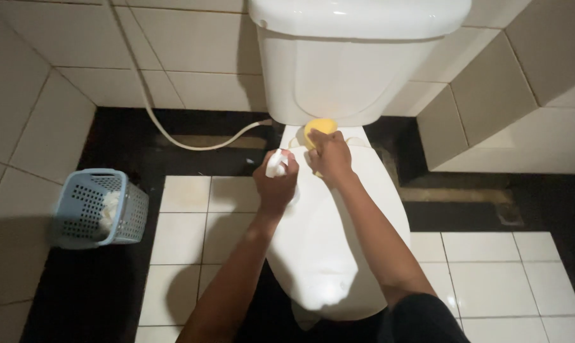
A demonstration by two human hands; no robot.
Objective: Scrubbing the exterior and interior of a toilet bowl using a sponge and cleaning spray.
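Right hand [330, 154] grips one yellow sponge [319, 127] at the rear of the closed toilet lid [325, 254]. Left hand [276, 184], just beside, is clenched around one white spray nozzle [276, 163].

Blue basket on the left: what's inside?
The blue basket holds crumpled white paper, seen through the open top and the holes. Whatever lies beneath the paper is covered.

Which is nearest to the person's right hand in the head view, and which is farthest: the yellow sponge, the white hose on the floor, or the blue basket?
From the right hand:
1. Yellow sponge, held under the fingers at the back of the closed toilet lid.
2. White hose, on the dark floor to the left.
3. Blue basket, far left by the wall.
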